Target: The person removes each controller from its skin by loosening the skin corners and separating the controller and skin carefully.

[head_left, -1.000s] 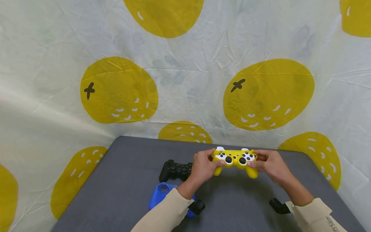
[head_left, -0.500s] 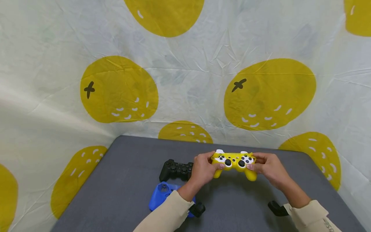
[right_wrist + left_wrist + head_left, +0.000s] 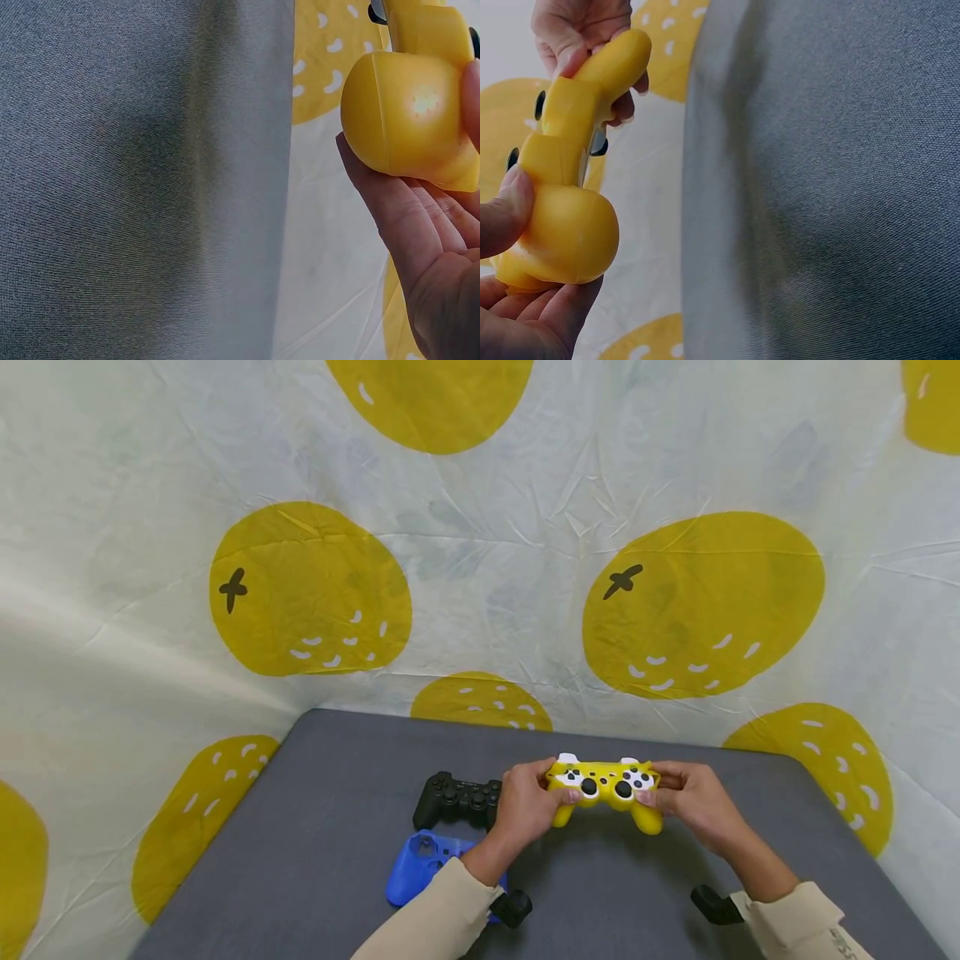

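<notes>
A game controller (image 3: 604, 783) with a yellow skin, white button areas and black thumbsticks is held up above the table, face toward the head camera. My left hand (image 3: 526, 802) grips its left end, thumb on the front and fingers behind. The right hand (image 3: 699, 799) grips the other end in the same way. In the left wrist view the yellow handle (image 3: 570, 232) sits between thumb and fingers. From the right wrist, the opposite rounded handle (image 3: 405, 112) rests against the fingers. Yellow edges of the skin stick out at both upper sides.
A black game controller (image 3: 442, 802) lies on the grey table (image 3: 315, 827), partly behind my left hand. Nearer, a blue controller skin (image 3: 412, 868) with open holes lies partly under my left forearm. A white cloth with yellow fruit prints (image 3: 495, 593) hangs behind the table.
Both hands and the yellow controller have sunk slightly in the head view. The grip looks the same. The black controller and the blue skin stay in place.
</notes>
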Demonstrator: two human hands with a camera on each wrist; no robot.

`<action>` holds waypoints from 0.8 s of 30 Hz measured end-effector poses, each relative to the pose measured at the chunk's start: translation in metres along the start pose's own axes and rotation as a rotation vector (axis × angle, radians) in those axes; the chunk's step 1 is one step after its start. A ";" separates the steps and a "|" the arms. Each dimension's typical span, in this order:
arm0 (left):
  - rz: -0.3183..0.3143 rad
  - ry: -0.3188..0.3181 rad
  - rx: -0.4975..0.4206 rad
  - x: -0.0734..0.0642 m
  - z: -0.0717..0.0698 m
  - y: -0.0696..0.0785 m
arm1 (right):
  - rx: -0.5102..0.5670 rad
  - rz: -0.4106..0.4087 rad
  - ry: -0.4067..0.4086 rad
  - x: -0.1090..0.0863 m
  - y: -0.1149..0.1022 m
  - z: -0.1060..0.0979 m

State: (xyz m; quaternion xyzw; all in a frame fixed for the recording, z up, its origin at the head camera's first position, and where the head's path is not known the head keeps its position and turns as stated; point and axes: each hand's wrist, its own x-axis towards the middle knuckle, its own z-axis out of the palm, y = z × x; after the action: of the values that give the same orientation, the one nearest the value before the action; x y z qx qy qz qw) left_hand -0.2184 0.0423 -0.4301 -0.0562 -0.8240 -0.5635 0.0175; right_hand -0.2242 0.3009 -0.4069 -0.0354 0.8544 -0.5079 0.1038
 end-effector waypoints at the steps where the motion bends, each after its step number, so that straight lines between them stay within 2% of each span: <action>1: 0.001 0.000 0.001 0.000 0.000 -0.001 | 0.001 0.002 0.000 0.000 0.000 0.000; 13: -0.023 -0.013 -0.002 -0.002 0.004 -0.007 | -0.035 0.035 0.003 0.002 0.008 0.001; 19: -0.019 -0.011 -0.002 -0.002 0.005 -0.008 | -0.021 0.043 -0.003 0.003 0.011 0.002; 24: -0.045 -0.024 -0.020 -0.003 0.006 -0.011 | -0.011 0.038 -0.014 0.003 0.013 0.004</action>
State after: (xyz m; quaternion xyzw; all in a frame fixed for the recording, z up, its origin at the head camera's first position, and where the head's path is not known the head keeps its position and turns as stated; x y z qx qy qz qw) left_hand -0.2164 0.0437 -0.4423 -0.0447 -0.8195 -0.5713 -0.0057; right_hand -0.2262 0.3037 -0.4207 -0.0232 0.8570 -0.5007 0.1193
